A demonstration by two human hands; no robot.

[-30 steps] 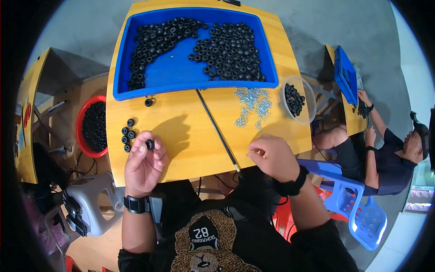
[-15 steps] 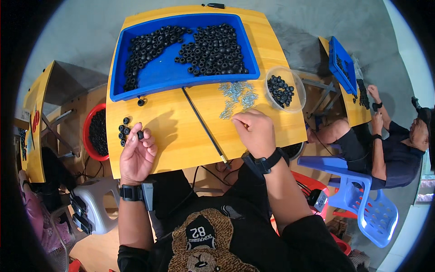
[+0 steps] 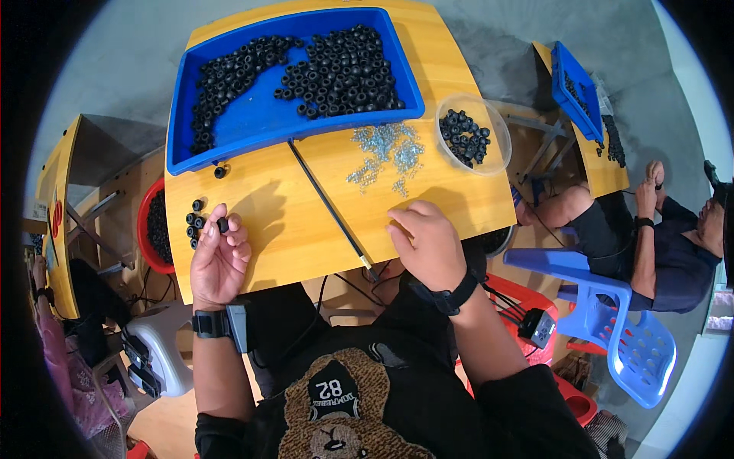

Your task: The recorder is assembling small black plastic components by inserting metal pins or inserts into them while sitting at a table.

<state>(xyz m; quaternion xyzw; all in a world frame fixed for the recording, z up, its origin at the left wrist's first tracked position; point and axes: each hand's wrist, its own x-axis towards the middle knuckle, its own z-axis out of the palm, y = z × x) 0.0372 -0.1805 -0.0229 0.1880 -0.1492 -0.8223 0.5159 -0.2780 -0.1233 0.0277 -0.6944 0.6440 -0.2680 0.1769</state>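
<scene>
My left hand (image 3: 220, 260) pinches a small round black ring-like piece (image 3: 222, 225) between thumb and fingertips, palm turned up. Several like pieces (image 3: 193, 232) stand on the yellow table just left of that hand, and one more (image 3: 220, 172) sits by the tray. Over the table's near right part, my right hand (image 3: 430, 243) is closed, thumb toward the curled fingers; whatever they hold is too small or hidden to make out. Beyond it lies a scatter of tiny clear bluish pieces (image 3: 382, 149). A dark rod (image 3: 329, 200) with a pale tip lies between my hands.
A blue tray (image 3: 252, 145) of black pieces fills the far half of the table (image 3: 298, 260). A clear round tub (image 3: 501, 145) with more stands at right. A red basin (image 3: 145, 229) is left of the table. At right, another person (image 3: 673, 245) sits near a blue chair (image 3: 596, 306).
The view has shifted slightly, so the table sits further left and up. My right hand has drawn back from the clear pieces toward the near edge. My left hand keeps its black piece.
</scene>
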